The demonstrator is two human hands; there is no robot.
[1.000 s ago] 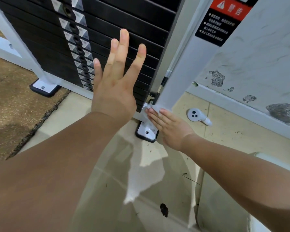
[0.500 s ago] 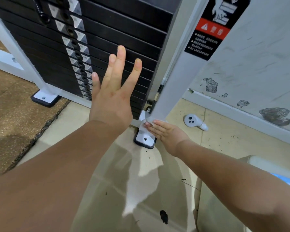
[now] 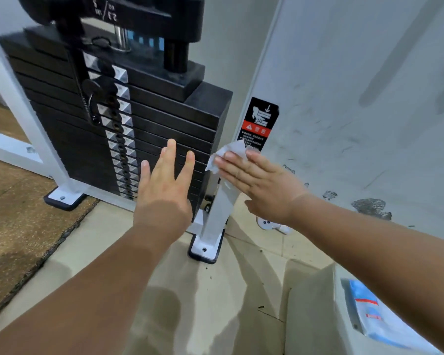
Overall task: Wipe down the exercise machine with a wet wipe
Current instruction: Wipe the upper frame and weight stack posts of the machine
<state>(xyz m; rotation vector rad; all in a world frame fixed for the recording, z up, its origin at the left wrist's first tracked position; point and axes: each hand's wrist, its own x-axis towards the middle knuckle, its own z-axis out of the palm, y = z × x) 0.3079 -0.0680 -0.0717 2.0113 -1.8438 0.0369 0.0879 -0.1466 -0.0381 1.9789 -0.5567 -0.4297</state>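
Right grip (image 3: 263,187): fingers straight and together, palm flat, pressing the wet wipe (image 3: 228,152) against the white upright post (image 3: 219,208) of the exercise machine; nothing is curled around the wipe. The wipe lies under the fingertips and juts past them up and to the left, just below the warning label (image 3: 260,121). It is a thin, white, crumpled sheet with a folded corner standing free of the post.

Left grip (image 3: 164,187): fingers apart and straight, holding nothing, raised in front of the lower plates of the weight stack (image 3: 164,119); whether it touches them cannot be told.

Weight stack: black plates with a column of silver tags and pin holes down the middle, their numbers too blurred to read; a selector pin (image 3: 92,98) with a coiled cord sits near the top. The black top piece bears white marks, upside down, including "2.3" and "KG".

Warning label: black, with a white pictogram of a hand caught between plates under a downward arrow; a red band carries a warning triangle and two Chinese characters; the small white lines beneath are illegible.

Near right: a blue-and-white packet (image 3: 369,311) with red stripes, print unreadable.
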